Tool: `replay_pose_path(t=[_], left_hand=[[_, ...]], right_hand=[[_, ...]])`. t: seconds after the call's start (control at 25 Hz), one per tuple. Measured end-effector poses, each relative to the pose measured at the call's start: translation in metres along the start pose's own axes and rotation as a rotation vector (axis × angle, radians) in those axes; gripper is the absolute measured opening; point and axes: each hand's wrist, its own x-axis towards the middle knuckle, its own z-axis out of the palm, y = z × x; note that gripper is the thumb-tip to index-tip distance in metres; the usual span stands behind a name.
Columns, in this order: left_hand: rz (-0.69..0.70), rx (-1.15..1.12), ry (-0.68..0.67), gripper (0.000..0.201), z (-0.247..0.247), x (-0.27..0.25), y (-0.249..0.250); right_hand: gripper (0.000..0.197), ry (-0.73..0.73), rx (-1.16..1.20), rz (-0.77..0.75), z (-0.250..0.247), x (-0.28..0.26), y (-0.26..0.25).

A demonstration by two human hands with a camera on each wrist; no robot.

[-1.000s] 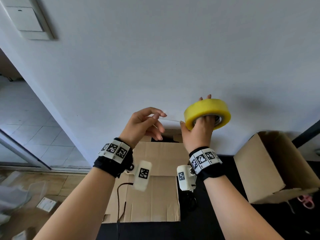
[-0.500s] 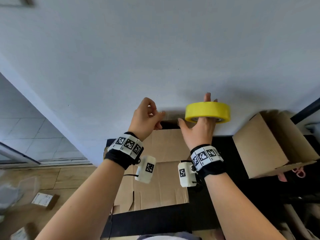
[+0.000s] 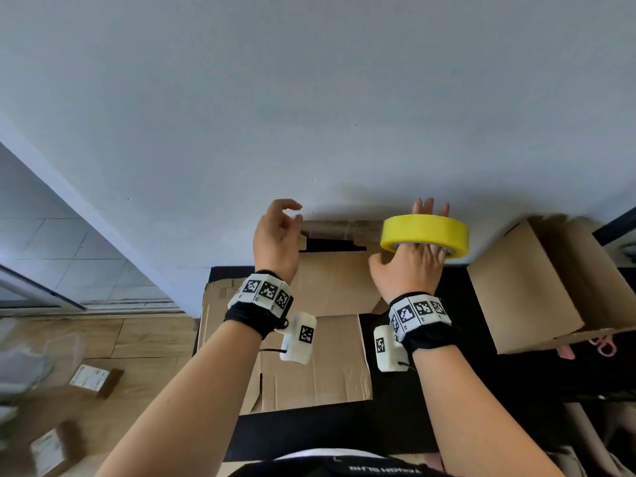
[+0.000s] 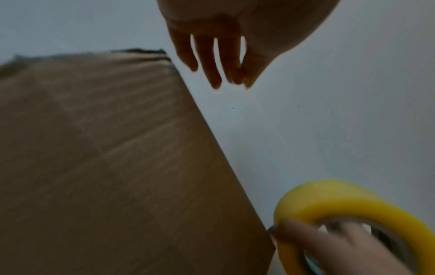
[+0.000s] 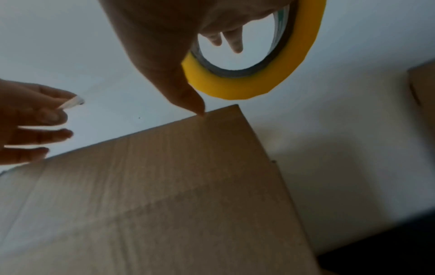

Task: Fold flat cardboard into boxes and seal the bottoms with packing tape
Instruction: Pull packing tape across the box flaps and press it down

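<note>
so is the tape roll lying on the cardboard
No, the right hand holds the tape roll up, fingers through its hole.

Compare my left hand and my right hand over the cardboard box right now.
The left hand pinches a loose tape end between thumb and forefinger; the right hand holds the yellow tape roll, fingers through its core. Left fingers curl; right ones point out straight. Both hover above the cardboard box and wear marker wristbands.

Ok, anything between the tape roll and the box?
Nothing visible: the tape roll in the right hand hangs by a corner of the box, only air between. The left hand pinches the tape end alongside.
</note>
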Motion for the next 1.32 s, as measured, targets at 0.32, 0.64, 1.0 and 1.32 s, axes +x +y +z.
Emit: replay_pose_path(t=[0.32,0.64,1.0,1.32], left_hand=[[0.099,0.07,0.193,0.02,0.01,0.003,-0.02],[-0.067,-0.076,0.271,0.017,0.02,0.023,-0.033],[-0.303,-0.284,0.209,0.022,0.014,0.028,-0.047],[-0.404,-0.412,0.148,0.023,0.01,0.025,-0.06]], right_hand=[[0.102,-0.167,-0.173,-0.016,0.018,0.015,0.014],[0.067,-0.263,-0.125,-0.143,0.033,0.036,0.01],[0.026,-0.332,-0.02,-0.084,0.055,0.018,0.013],[0.028,-0.22,0.137,-0.131,0.055,0.003,0.013]])
